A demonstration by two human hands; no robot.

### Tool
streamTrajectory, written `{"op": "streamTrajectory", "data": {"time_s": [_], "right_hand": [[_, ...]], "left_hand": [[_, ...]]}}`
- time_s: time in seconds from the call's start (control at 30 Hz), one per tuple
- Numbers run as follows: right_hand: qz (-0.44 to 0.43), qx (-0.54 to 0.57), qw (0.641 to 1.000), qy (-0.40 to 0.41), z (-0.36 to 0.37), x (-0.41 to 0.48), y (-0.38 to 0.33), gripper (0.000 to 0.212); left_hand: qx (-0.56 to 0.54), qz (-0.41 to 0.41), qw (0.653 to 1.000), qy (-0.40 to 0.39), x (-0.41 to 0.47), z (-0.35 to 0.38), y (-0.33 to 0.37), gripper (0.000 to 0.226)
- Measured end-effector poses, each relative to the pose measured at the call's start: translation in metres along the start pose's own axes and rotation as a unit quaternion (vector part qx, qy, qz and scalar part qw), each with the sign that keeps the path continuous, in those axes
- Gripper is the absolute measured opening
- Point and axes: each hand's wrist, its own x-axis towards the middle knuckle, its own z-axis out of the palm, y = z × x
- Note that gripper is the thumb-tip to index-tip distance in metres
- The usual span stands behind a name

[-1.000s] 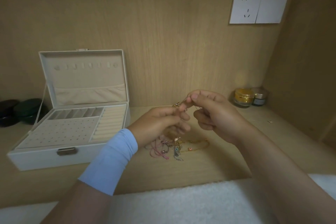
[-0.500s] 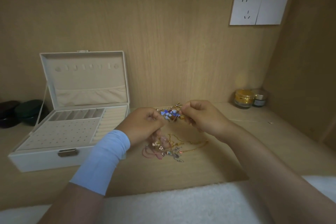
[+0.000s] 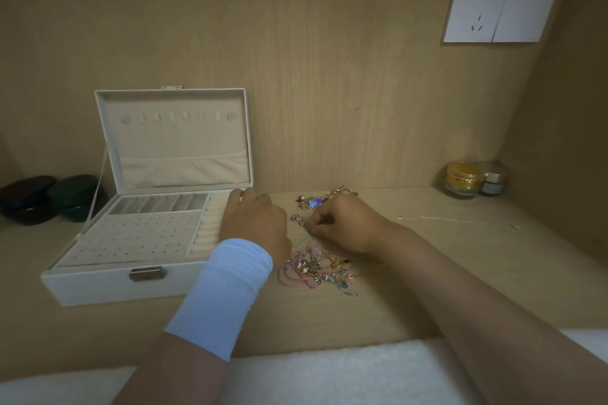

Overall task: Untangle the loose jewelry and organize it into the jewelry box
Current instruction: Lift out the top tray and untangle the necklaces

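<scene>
I see left hand point(image 3: 254, 221) palm-down over open jewelry box point(image 3: 98, 288) ring rolls point(image 3: 206, 233); its grip, can't tell. Right hand point(image 3: 345, 223) fingertips pinching silver chain point(image 3: 300, 220) on shelf point(image 3: 460, 273).

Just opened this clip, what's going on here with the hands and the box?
A person is sorting jewelry on a wooden shelf. The left hand rests on the right edge of the open jewelry box, by the ring rolls; whether it holds anything is hidden. The right hand pinches a silvery piece beside a beaded cluster. A tangle of pink cords and gold chains lies nearer the person. No jewelry shows in the box.
</scene>
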Motion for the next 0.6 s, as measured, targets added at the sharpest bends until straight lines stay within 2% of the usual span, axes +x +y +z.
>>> {"op": "streamTrajectory", "data": {"time_s": [0.07,0.2,0.3,0.37,0.43,0.53,0.6], "right_hand": [[-0.015,0.009,1.0,-0.005,-0.01,-0.007,-0.001,0.015],[-0.007,0.004,1.0,0.021,-0.035,-0.028,0.003,0.012],[0.025,-0.021,0.998,-0.051,-0.043,-0.049,0.007,0.004],[0.043,0.001,0.994,-0.098,-0.043,-0.061,0.011,0.009],[0.046,0.023,0.992,-0.111,-0.042,-0.066,0.015,0.008],[0.033,0.019,0.995,-0.094,-0.042,-0.07,0.019,0.001],[0.037,0.036,0.995,-0.09,-0.041,-0.071,0.02,0.004]], "left_hand": [[-0.026,0.013,0.999,0.015,0.0,0.0,0.002,0.021],[-0.176,0.078,0.98,0.057,-0.002,-0.007,0.015,0.018],[-0.24,0.132,0.962,0.021,-0.006,-0.006,0.027,0.013],[-0.255,0.156,0.954,-0.035,-0.008,-0.002,0.031,0.012],[-0.249,0.165,0.952,-0.069,-0.008,-0.001,0.031,0.016],[-0.23,0.168,0.955,-0.078,-0.008,-0.001,0.024,0.009],[-0.225,0.161,0.957,-0.082,-0.007,-0.001,0.017,0.005]]}}
